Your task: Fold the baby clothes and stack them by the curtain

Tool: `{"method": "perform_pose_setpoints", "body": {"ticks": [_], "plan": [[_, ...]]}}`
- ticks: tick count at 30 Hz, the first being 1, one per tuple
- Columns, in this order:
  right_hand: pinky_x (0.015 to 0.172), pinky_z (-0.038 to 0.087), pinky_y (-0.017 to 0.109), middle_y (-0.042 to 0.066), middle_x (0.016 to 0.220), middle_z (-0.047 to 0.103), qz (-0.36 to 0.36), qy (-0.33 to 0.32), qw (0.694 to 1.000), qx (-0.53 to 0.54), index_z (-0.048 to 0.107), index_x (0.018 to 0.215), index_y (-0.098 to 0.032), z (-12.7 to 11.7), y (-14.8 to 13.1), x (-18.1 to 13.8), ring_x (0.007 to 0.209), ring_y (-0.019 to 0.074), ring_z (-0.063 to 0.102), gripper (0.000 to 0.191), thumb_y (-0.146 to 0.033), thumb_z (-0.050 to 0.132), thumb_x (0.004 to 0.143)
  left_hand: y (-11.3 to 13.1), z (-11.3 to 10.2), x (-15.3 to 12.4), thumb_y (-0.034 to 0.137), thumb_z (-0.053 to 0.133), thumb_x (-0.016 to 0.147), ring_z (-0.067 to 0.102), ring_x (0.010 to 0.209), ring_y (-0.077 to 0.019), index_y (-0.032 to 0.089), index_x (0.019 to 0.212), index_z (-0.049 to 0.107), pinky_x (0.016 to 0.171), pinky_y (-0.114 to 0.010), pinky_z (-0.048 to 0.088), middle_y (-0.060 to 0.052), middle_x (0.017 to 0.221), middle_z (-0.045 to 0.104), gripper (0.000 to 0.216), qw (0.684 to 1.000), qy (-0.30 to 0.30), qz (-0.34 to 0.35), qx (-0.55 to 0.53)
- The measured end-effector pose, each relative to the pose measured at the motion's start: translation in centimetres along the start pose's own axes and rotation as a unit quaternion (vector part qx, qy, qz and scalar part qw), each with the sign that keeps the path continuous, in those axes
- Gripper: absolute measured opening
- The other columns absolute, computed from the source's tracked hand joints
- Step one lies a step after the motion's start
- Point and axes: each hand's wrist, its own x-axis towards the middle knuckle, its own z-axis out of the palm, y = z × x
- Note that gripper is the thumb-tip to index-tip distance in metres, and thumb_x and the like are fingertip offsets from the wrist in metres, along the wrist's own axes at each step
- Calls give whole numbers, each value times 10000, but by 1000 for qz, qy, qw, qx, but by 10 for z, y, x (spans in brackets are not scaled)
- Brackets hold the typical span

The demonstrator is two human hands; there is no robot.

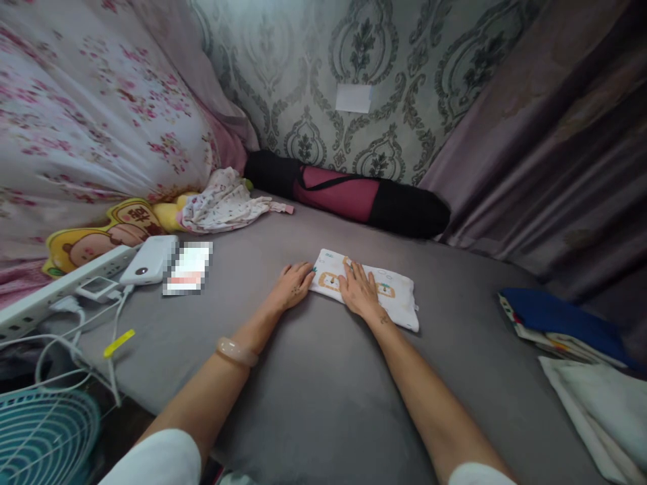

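A white folded cloth (399,289) with orange cartoon prints lies flat on the grey bed sheet (313,377). My right hand (360,288) rests palm down on top of it, fingers spread and nothing gripped. At the cloth's left end, my left hand (294,285) lies flat on the sheet, its fingertips touching the cloth's edge. A pale bangle (236,352) is on my left forearm.
Along the wall lies a long black and maroon bag (338,195). On the left are a printed garment (222,202), a white power bank (150,259), a power strip (65,283) with cables, and a fan (45,431). Folded cloths (571,323) sit at the right.
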Motion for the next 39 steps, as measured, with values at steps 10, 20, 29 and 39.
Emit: {"method": "perform_pose_setpoints", "body": {"ticks": [10, 20, 29, 39], "plan": [[1147, 116, 463, 146, 1560, 254, -18, 17, 1000, -10, 314, 1479, -102, 0, -18, 16, 1442, 259, 181, 572, -385, 204, 994, 2, -2, 1, 383, 263, 984, 406, 1336, -198, 221, 1312, 493, 1142, -447, 238, -78, 1402, 516, 432, 1000, -13, -4, -1], [1132, 139, 490, 150, 1560, 253, -33, 14, 999, -11, 322, 1477, -116, -1, -31, 28, 1436, 280, 191, 566, -378, 208, 989, 8, -8, -2, 371, 261, 988, 429, 1315, -195, 207, 1301, 501, 1138, -444, 242, -83, 1398, 518, 427, 1000, -9, 2, 11], [1138, 114, 483, 141, 1539, 310, -49, 5, 998, -24, 359, 1463, -129, 14, -43, 29, 1419, 275, 238, 549, -377, 226, 991, 7, -5, 1, 376, 256, 996, 430, 1315, -188, 197, 1299, 506, 1133, -415, 253, -83, 1385, 533, 432, 1000, 0, -4, 0], [1132, 137, 497, 142, 1558, 262, -67, 24, 997, -9, 382, 1441, -92, 20, -64, 37, 1433, 267, 205, 546, -356, 214, 993, 2, -4, 3, 379, 201, 1003, 438, 1311, -182, 181, 1330, 474, 1134, -415, 256, -85, 1388, 531, 470, 998, 28, -57, -27]]}}
